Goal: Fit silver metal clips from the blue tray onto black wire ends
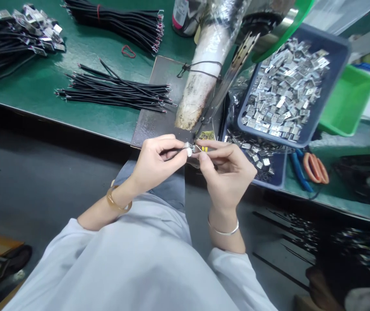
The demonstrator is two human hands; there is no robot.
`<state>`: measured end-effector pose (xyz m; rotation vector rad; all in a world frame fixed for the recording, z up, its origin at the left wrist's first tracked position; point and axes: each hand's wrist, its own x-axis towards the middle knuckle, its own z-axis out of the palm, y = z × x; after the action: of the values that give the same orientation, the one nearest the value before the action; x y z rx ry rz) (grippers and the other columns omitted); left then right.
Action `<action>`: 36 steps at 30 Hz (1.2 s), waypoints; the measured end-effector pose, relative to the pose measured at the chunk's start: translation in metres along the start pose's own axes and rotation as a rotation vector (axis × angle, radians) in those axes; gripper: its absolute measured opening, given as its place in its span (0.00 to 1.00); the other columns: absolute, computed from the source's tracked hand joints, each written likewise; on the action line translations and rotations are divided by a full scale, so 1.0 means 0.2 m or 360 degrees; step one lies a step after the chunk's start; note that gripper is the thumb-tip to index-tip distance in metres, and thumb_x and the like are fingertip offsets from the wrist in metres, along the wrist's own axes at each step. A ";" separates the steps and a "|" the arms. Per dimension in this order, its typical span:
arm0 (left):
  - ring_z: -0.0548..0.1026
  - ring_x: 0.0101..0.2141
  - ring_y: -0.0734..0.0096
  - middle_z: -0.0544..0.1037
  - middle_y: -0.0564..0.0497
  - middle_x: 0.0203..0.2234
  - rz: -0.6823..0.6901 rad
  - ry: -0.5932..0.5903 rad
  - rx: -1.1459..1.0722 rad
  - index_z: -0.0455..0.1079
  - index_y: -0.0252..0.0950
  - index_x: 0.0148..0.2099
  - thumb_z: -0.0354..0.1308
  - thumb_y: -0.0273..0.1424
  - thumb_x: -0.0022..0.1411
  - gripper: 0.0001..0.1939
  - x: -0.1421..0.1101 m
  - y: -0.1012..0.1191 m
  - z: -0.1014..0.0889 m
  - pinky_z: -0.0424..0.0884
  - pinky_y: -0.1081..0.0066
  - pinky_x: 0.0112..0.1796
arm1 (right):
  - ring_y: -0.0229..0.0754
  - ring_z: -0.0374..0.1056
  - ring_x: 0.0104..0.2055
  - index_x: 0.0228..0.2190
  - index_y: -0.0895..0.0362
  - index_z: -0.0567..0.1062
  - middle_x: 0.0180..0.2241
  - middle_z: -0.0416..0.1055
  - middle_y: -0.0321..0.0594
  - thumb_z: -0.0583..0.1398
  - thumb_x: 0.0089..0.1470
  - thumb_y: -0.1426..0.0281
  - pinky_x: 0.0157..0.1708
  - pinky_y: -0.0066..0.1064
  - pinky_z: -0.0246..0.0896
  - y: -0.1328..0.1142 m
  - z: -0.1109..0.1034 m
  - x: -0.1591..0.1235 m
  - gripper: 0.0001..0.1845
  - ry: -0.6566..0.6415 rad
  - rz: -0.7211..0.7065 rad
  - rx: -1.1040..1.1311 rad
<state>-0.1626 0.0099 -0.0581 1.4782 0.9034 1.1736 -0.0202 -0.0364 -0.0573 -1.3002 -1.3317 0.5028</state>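
Note:
In the middle of the head view, my left hand [160,160] pinches a small silvery metal connector [189,146] between thumb and forefinger. A bit of white shows at that thumb's tip; I cannot tell what it is. Facing it, my right hand [228,168] is closed, its thumb and fingers meeting at the connector's right side. Between these right fingers shows a slim piece with yellow bands [204,149], mostly hidden. Both hands are above my lap, at the front edge of a dark board [152,123]. Just beyond them, a white wrapped tube [200,77] points down toward the board.
Short black cables [116,90] lie left of the tube, with a tied cable bundle [116,23] behind. Cables with metal plugs [39,28] fill the far left. A blue-grey bin [329,69] holds metal connector shells, beside a green bin [349,101] and orange-handled pliers [316,167].

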 end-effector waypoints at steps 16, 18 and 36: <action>0.56 0.19 0.82 0.59 0.58 0.16 0.0097 0.0031 0.0110 0.79 0.31 0.27 0.60 0.24 0.56 0.08 0.07 0.01 -0.01 0.55 0.75 0.23 | 0.42 0.79 0.44 0.31 0.54 0.75 0.39 0.81 0.38 0.65 0.54 0.80 0.43 0.32 0.77 0.01 0.00 0.04 0.08 0.0028 -0.0458 -0.0401; 0.56 0.19 0.82 0.59 0.58 0.16 0.0087 0.0014 0.0113 0.78 0.31 0.26 0.60 0.25 0.56 0.08 0.07 0.01 -0.01 0.55 0.75 0.23 | 0.41 0.79 0.43 0.31 0.54 0.75 0.38 0.81 0.37 0.65 0.54 0.81 0.42 0.31 0.77 0.00 0.00 0.05 0.09 0.0033 -0.0522 -0.0462; 0.57 0.18 0.83 0.68 0.56 0.18 0.0039 -0.0036 0.0133 0.79 0.31 0.27 0.60 0.24 0.55 0.07 0.08 0.04 -0.02 0.54 0.76 0.21 | 0.42 0.80 0.41 0.30 0.54 0.74 0.34 0.81 0.35 0.65 0.55 0.81 0.39 0.31 0.76 -0.01 0.00 0.05 0.10 0.0038 -0.0620 -0.0564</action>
<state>-0.1628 0.0237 -0.0477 1.5708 0.9311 1.1471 -0.0186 -0.0282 -0.0506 -1.2762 -1.6562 -0.0218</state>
